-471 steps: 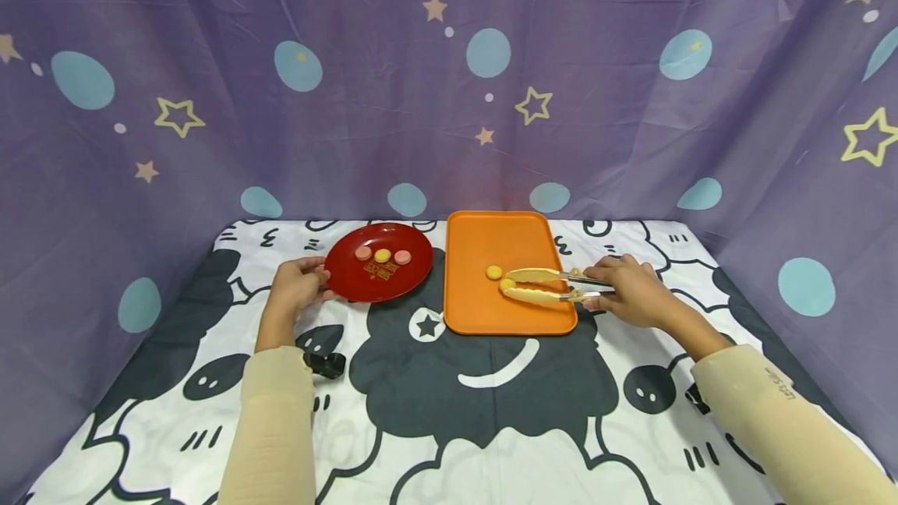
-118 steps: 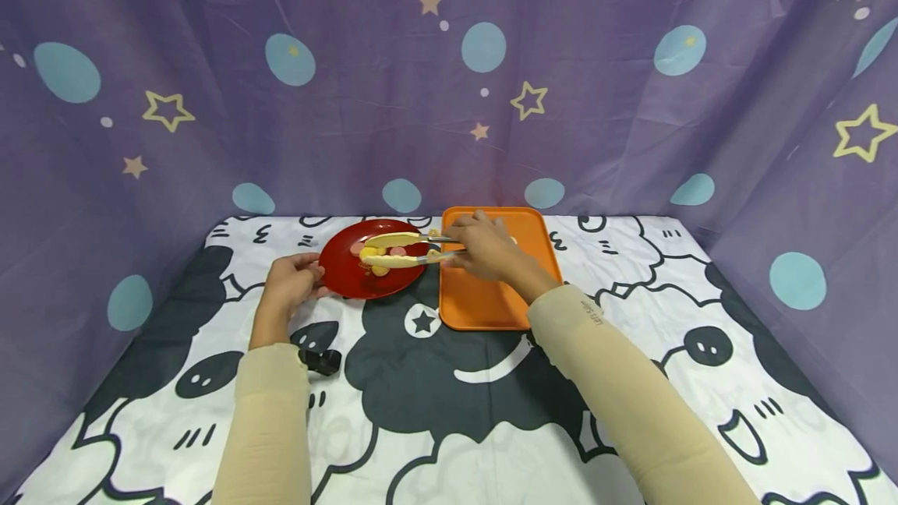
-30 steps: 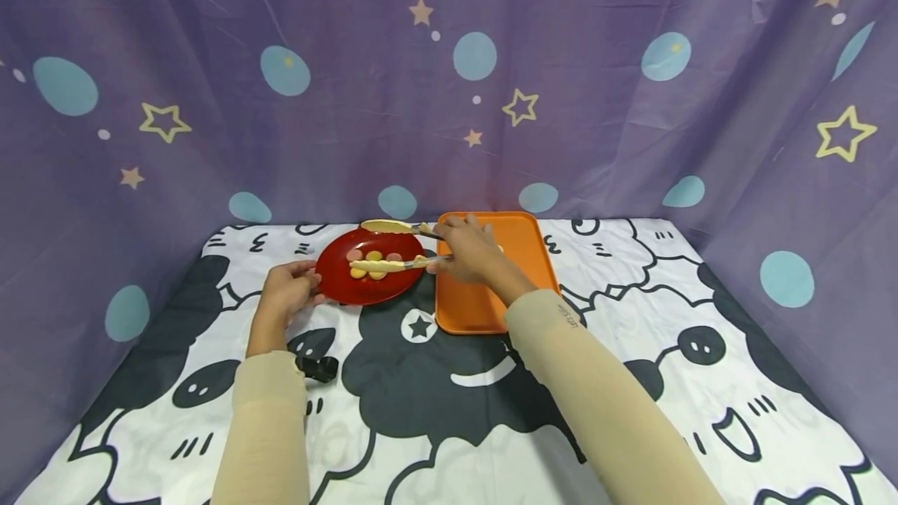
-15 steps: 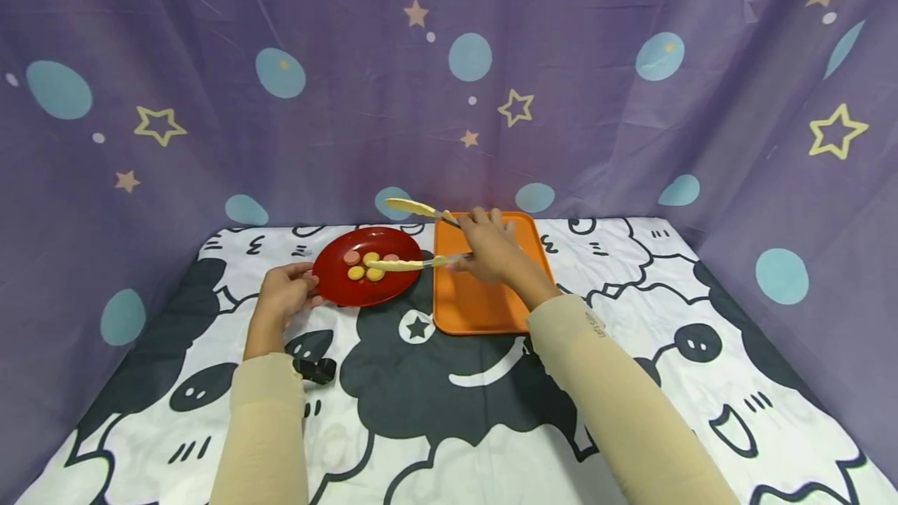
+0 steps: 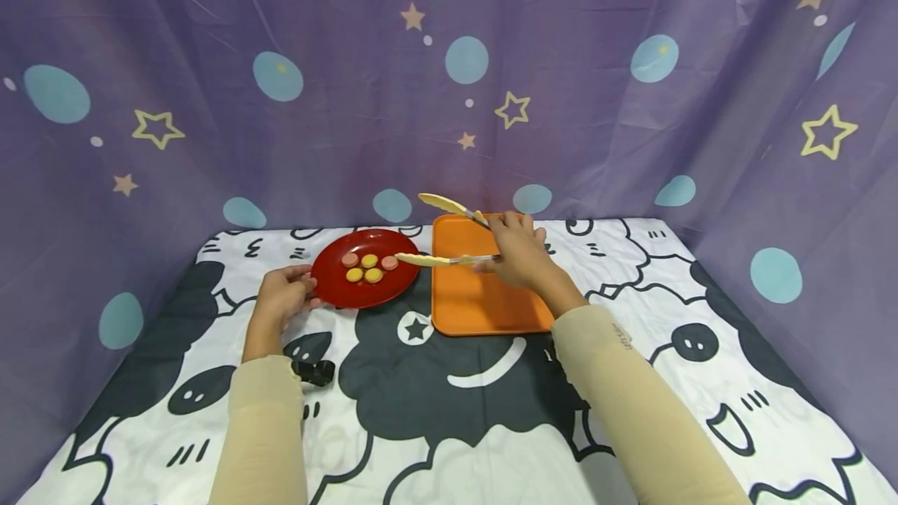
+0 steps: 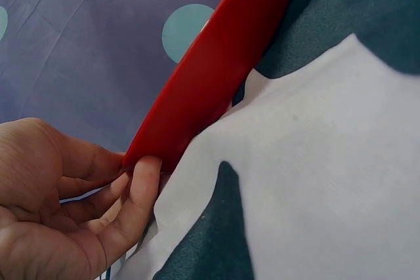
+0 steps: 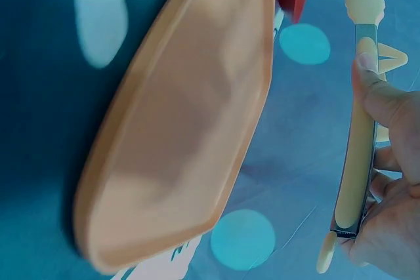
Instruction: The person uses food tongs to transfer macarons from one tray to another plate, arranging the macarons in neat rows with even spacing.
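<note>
My left hand (image 5: 281, 294) pinches the left rim of a red plate (image 5: 333, 287) between thumb and fingers; in the left wrist view the fingers (image 6: 146, 185) lie at its edge. Gold lettering marks the plate. On it lie several small round macaron-like pieces: pink ones (image 5: 350, 259) and yellow ones (image 5: 354, 275). My right hand (image 5: 522, 252) grips tongs (image 5: 424, 259) with cream tips, above an orange tray (image 5: 484, 302). The tong arms are spread wide, with nothing between them. In the right wrist view, my thumb (image 7: 374, 80) lies along one tong arm.
The tray stands just right of the plate. Both rest on a black-and-white cartoon tablecloth (image 5: 414, 396). A purple curtain (image 5: 337, 146) with stars and blue dots rises behind the table. A black strap piece (image 5: 313, 372) sits at the left wrist.
Two yellow pieces, on the tray earlier, now lie on the plate. The tongs have since spread apart, risen and moved right off the plate. My left hand has stayed at the rim.
</note>
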### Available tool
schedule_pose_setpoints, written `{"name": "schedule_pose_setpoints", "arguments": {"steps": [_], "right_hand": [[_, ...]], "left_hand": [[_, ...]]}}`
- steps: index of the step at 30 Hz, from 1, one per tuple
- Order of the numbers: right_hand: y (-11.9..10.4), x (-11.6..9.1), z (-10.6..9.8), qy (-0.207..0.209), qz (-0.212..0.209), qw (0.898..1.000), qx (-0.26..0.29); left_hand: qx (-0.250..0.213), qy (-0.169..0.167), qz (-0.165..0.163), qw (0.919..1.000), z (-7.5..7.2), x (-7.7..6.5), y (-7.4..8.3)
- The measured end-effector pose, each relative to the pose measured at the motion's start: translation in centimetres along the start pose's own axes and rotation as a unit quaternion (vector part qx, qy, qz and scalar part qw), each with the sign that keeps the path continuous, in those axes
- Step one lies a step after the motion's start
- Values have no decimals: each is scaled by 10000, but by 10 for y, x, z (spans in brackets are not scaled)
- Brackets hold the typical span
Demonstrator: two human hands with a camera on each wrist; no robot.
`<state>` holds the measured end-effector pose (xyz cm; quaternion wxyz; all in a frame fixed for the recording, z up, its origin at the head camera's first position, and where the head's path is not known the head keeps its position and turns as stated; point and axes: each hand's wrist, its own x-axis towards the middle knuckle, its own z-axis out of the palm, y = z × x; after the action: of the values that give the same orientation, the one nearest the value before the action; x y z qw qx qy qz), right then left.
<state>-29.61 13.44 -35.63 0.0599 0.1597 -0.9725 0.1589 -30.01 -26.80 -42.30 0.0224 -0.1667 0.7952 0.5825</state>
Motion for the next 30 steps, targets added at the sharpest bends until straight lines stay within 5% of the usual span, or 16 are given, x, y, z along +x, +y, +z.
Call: {"name": "schedule_pose_setpoints", "arguments": {"steps": [30], "right_hand": [[111,-39,-11,263,1368,9893,430]], "left_hand": [[61,-30,2,10000,0,-1,0]]}}
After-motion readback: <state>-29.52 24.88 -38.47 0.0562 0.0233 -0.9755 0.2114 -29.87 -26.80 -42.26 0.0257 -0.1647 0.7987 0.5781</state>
